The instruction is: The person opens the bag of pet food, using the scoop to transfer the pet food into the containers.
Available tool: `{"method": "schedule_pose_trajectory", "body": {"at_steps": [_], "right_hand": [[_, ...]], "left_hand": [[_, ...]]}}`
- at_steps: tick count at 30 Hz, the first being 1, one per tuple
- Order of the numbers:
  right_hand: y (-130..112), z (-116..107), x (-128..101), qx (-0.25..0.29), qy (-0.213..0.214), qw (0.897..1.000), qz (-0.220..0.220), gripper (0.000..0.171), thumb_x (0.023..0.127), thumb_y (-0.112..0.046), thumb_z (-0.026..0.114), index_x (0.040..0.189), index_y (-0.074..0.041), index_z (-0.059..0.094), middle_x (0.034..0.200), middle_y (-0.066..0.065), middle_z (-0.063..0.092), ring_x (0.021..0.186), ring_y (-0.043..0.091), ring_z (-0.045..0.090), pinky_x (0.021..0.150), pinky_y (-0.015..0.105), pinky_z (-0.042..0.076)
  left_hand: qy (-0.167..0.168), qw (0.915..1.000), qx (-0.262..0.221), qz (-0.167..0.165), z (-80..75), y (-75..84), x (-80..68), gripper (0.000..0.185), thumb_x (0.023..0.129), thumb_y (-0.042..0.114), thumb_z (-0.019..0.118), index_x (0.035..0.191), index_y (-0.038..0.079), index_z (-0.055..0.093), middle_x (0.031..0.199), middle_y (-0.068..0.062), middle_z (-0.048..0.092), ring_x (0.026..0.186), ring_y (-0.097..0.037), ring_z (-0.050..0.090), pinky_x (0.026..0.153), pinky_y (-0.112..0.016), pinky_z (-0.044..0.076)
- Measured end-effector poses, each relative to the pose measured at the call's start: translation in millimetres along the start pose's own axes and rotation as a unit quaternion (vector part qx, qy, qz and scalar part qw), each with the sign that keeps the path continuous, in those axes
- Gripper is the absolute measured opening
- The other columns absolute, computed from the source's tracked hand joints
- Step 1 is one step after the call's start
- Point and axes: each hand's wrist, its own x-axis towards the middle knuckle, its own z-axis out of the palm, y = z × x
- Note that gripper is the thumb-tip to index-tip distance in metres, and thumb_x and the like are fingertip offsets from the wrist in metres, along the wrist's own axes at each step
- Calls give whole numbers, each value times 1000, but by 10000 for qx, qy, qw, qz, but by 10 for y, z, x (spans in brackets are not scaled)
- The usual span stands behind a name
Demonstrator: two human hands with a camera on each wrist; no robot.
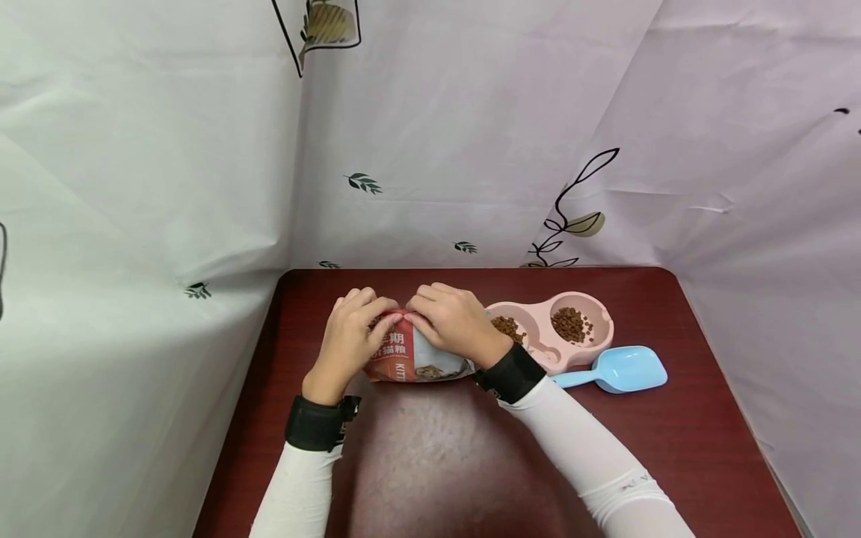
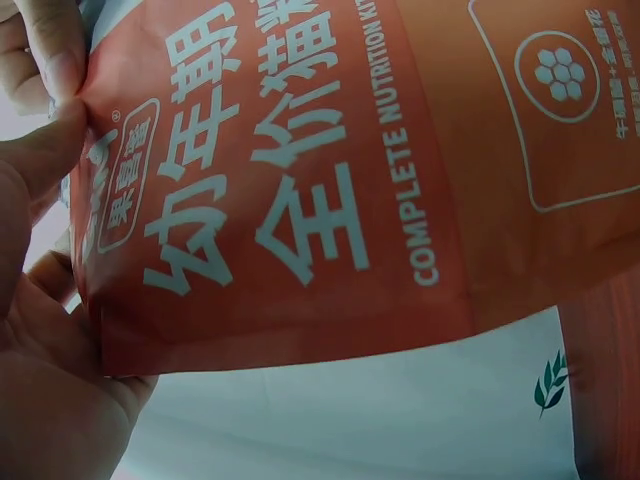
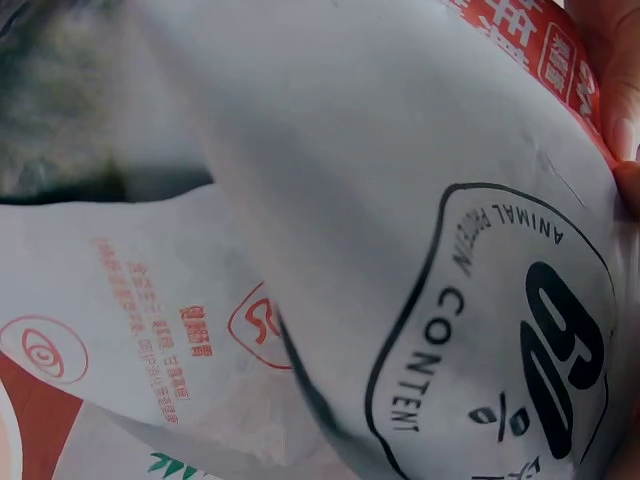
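Observation:
A red, orange and white bag of kitten food (image 1: pixel 430 355) stands at the back middle of the table, with the left hand (image 1: pixel 351 334) and right hand (image 1: pixel 452 320) at its top edge. Thumbs and fingers of both hands pinch that edge close together near its middle. In the left wrist view the bag's red printed front (image 2: pixel 330 180) fills most of the picture, and the left thumb (image 2: pixel 50 150) presses at its rim. The right wrist view shows the white side of the bag (image 3: pixel 350 130), with the right fingertips at the far right edge.
Right of the bag, a pink double bowl (image 1: pixel 541 310) holds brown kibble (image 1: pixel 570 324) in both cups, one partly hidden by the right hand. A light blue scoop (image 1: pixel 628 368) lies in front of the bowl. Patterned white cloth (image 1: pixel 457 134) hangs behind the dark red table (image 1: pixel 673 448).

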Motion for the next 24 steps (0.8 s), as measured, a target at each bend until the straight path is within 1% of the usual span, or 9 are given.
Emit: {"method": "schedule_pose_trajectory", "body": {"at_steps": [4,10,13,17,21,24], "right_hand": [[-9,8,-1,-18,-81,10000,9,16,103,-29,63,100,-16,72,94,-3,66,85,16,62,75,30,55],[-9,26,-3,102,117,9999,-20,14,101,-27,66,94,-16,71,88,-4,64,79,15,60,70,30,53],[-6,35,-1,134,237,9996,-43,16,100,-25,68,89,-15,69,83,-3,62,74,15,59,67,30,52],[1,38,-3,163,288,9994,-71,20,100,-24,69,83,-14,64,78,-2,58,71,16,57,64,31,52],[9,24,-13,264,244,9993,-80,20,100,-24,69,84,-13,65,79,-1,59,71,16,58,65,31,53],[16,-3,-22,323,147,9993,-91,17,100,-25,69,88,-14,68,82,-3,61,74,15,60,67,30,54]], "left_hand": [[63,10000,64,-10,4,10,0,11,90,24,80,93,14,76,80,-1,59,76,-23,52,66,-39,36],[180,9998,121,8,28,26,-2,10,88,23,81,89,15,75,78,0,59,75,-22,52,65,-38,35],[185,9996,189,61,48,37,1,10,89,23,79,87,15,74,77,1,59,73,-22,51,65,-38,34],[157,9995,231,145,57,53,0,14,89,23,78,83,14,70,75,1,59,71,-21,50,65,-37,32],[133,9996,151,175,42,55,1,18,89,23,78,80,13,66,74,2,58,70,-20,48,66,-36,30],[98,9997,74,211,26,46,1,18,88,22,79,79,14,65,73,2,58,70,-20,48,66,-35,30]]}}
